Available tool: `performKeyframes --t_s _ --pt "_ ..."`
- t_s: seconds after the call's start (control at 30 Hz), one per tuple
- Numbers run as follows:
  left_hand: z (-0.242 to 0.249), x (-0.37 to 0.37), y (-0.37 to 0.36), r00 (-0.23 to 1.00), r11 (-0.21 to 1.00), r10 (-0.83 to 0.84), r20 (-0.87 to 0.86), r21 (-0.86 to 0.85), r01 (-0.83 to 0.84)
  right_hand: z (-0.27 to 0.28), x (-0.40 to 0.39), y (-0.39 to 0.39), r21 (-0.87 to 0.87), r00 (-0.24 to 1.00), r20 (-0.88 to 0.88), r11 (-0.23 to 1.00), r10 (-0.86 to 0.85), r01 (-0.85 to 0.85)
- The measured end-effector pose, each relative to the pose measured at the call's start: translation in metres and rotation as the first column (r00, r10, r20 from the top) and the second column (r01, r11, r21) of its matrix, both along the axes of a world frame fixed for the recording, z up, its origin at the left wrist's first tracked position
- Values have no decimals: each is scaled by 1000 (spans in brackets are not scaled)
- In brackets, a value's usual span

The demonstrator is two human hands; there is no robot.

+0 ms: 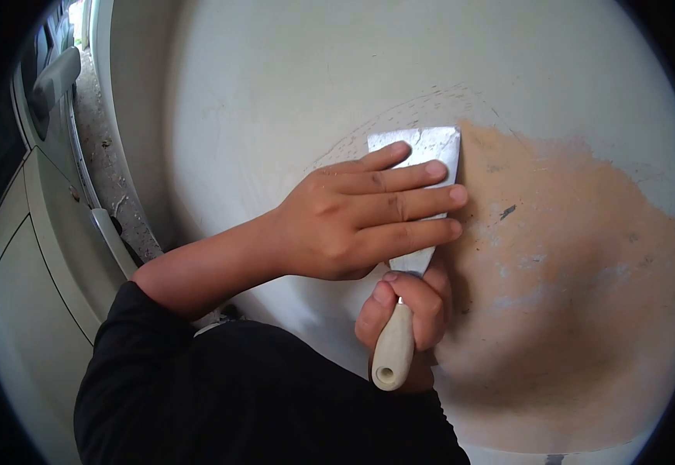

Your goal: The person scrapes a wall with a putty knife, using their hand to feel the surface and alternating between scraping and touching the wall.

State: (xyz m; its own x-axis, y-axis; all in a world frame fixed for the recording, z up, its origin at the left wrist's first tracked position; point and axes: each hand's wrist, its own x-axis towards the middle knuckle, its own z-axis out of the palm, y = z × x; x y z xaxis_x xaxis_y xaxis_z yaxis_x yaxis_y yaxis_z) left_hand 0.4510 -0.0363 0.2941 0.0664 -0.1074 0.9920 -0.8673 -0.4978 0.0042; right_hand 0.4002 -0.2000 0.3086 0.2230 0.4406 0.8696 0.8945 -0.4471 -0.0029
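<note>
A metal scraper with a pale handle lies against a light panel, beside a large tan patch. My left hand is spread over the blade, its fingers stretched across the metal to the blade's right edge. Below it, my right hand is closed around the scraper where the blade meets the handle. The handle's end points down toward my body. Scratch marks show on the panel just above the blade.
At the left stands a light-coloured vehicle with a side mirror. Between it and the panel runs a strip of rough ground. My dark clothing fills the bottom of the view.
</note>
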Motion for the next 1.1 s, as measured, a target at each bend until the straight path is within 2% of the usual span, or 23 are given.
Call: performKeyframes --t_s 0.03,0.17,0.3,0.47,0.53,0.67,0.73,0.87,0.97,1.03,1.1 --pt "-6 -1 1 1000 1000 -1 -3 14 1 -4 6 -1 5 998 41 998 57 -57" --pt "-9 3 1 999 1000 13 35 8 -14 -6 10 3 0 994 56 995 95 -96" --pt "-4 -2 4 999 1000 -16 -40 -7 16 -9 7 2 27 998 39 998 48 -49" --pt "-10 0 3 1000 1000 27 5 -12 -27 -8 5 4 -11 998 29 999 51 -51" --pt "-6 -1 6 999 1000 -2 -39 -17 1 -3 0 8 -6 999 23 999 -43 43" --pt "-14 -5 3 999 1000 25 -24 9 -25 -12 4 1 -14 999 -11 999 38 -38" --pt "-9 -1 4 1000 1000 8 -14 1 -8 -7 5 9 12 998 60 1000 3 -3" --pt "-7 -3 4 1000 1000 -5 -26 -8 5 -6 2 6 28 1000 11 1000 1 -2" --pt "-16 -6 3 1000 1000 -6 -30 17 7 -12 6 3 -1 996 48 997 77 -77" --pt "-3 0 7 1000 1000 -7 -15 2 7 -4 1 7 -2 999 30 1000 -12 12" --pt "5 -2 4 999 999 -27 -23 -17 27 0 -3 6 17 1000 17 1000 -19 19"
